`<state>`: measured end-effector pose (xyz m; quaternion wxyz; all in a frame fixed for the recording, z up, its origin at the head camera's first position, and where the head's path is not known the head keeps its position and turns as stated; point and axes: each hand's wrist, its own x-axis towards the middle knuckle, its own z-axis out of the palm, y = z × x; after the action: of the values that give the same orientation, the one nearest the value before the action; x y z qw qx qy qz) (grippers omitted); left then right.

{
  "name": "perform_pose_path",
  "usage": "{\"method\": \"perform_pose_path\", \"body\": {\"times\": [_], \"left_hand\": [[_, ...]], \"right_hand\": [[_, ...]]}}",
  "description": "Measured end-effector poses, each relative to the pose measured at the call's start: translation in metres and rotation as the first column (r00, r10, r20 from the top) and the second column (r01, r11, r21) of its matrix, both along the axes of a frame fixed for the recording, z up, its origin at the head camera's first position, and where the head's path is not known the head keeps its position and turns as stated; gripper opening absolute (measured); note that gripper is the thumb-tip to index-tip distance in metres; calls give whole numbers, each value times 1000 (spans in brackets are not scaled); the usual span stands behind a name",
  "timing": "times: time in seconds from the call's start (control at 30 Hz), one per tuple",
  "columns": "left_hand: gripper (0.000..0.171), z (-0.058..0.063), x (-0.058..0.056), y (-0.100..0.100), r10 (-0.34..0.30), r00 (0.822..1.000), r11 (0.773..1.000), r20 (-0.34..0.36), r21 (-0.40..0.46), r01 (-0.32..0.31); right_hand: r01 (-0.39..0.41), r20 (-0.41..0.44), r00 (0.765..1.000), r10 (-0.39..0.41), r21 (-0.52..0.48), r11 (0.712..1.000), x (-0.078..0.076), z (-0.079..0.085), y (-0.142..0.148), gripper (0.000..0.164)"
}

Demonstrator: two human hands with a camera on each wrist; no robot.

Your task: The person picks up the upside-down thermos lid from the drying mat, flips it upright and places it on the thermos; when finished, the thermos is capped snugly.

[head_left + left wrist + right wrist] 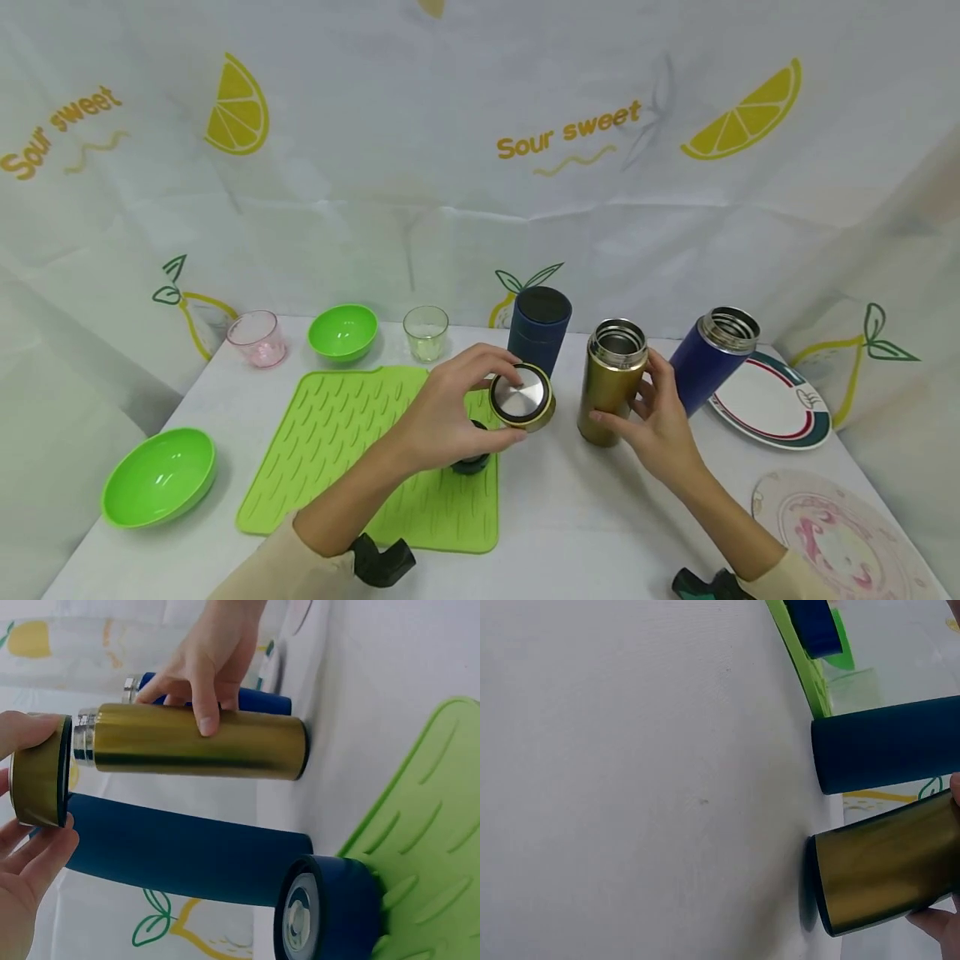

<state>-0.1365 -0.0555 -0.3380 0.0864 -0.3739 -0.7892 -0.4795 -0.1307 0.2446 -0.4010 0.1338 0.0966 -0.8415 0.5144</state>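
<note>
My left hand [453, 404] pinches a gold lid [523, 393] between thumb and fingers, its silver underside facing the head camera. The fingers of my right hand [662, 429] grip a gold thermos flask [606, 398] with a bare, uncapped steel neck. The flask stands nearly upright at the table surface; the lid is apart from its mouth. Just right of it is an open blue flask [703, 371], partly behind my right hand. A dark blue cylinder [538, 333] stands behind the lid. Partly hidden by my left hand, a dark blue lid [341, 911] sits on the green mat [337, 450].
Along the back left are a pink glass [257, 340], a small green bowl [342, 333] and a clear glass [426, 333]. A larger green bowl [159, 479] sits at the left edge. At right lie a rimmed plate [772, 404] and a pink patterned round piece [840, 533].
</note>
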Motion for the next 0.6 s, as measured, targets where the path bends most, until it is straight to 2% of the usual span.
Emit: {"method": "perform_pose_path", "body": {"times": [0.23, 0.4, 0.6], "left_hand": [[43, 6, 0, 5, -9, 1000, 1000, 19, 1, 9], [43, 10, -1, 9, -20, 1000, 1000, 10, 16, 20], [45, 16, -2, 16, -48, 999, 998, -21, 42, 48]], "right_hand": [[-82, 25, 997, 79, 119, 990, 8, 7, 9, 107], [-131, 12, 991, 131, 199, 971, 11, 13, 14, 103], [-208, 44, 978, 203, 265, 942, 12, 19, 22, 101]]}}
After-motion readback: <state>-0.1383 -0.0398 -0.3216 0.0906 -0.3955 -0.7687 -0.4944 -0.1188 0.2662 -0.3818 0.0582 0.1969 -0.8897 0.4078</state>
